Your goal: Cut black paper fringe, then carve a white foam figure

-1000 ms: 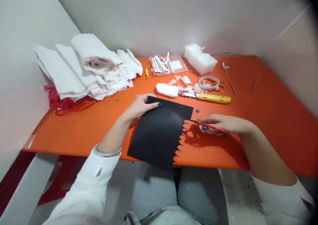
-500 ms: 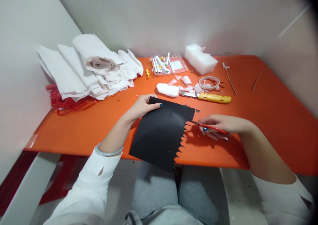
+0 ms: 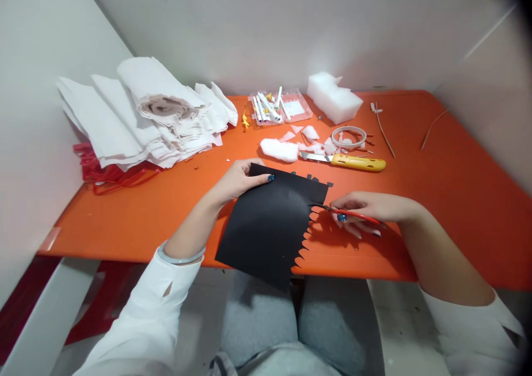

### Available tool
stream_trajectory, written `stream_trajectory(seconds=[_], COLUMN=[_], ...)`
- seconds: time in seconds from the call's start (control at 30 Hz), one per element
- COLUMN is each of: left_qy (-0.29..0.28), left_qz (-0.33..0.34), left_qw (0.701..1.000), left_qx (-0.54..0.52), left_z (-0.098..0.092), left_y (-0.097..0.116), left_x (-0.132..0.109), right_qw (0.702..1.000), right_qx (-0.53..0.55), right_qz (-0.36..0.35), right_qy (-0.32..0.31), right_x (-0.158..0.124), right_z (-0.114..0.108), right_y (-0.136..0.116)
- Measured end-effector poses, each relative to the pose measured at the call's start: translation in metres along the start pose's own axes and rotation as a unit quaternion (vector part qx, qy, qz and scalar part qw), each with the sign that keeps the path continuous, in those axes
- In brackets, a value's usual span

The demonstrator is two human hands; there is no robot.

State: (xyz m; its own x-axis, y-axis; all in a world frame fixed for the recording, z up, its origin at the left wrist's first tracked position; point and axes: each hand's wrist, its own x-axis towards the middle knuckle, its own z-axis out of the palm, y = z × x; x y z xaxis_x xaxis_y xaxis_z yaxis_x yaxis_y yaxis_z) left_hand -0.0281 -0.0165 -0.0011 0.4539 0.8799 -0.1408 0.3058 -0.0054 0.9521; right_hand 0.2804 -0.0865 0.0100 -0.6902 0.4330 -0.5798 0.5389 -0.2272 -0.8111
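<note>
A sheet of black paper is pinched at its upper left corner by my left hand, thumb on top. Its lower edge hangs past the front of the orange table. Along the sheet's right side runs a row of curved, scalloped cuts. My right hand is closed on red-handled scissors, whose blades meet the paper's right edge above the cut scallops. Small black paper scraps lie just beyond the sheet's far edge.
Behind the paper lie a yellow utility knife, a roll of tape and white foam pieces. Farther back are a foam block and a clear box of markers. Stacked white paper sits at left over red plastic.
The scissors have shifted slightly at the paper's right edge. More black scraps show past the sheet's far edge, and the whole view has moved a little.
</note>
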Motion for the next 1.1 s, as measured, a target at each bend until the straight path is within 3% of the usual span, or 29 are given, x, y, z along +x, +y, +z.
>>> stream_trajectory(seconds=[0.43, 0.73, 0.9, 1.1], left_qy=[0.033, 0.068, 0.126, 0.054], left_qz=[0.020, 0.054, 0.161, 0.270], left_qw=[0.999, 0.995, 0.964, 0.895], left_qx=[-0.035, 0.045, 0.171, 0.350], left_z=[0.000, 0.000, -0.003, 0.001], left_y=[0.003, 0.002, 0.004, -0.001], left_x=[-0.002, -0.005, -0.005, -0.002], right_qw=[0.998, 0.995, 0.997, 0.998], right_qx=[0.020, 0.022, 0.000, -0.018], right_qz=[-0.036, -0.050, -0.016, -0.006], right_qy=[0.044, 0.086, 0.079, 0.060], right_x=[0.002, 0.004, 0.005, 0.011], right_z=[0.001, 0.000, 0.000, 0.007], right_y=[0.000, 0.003, 0.002, -0.002])
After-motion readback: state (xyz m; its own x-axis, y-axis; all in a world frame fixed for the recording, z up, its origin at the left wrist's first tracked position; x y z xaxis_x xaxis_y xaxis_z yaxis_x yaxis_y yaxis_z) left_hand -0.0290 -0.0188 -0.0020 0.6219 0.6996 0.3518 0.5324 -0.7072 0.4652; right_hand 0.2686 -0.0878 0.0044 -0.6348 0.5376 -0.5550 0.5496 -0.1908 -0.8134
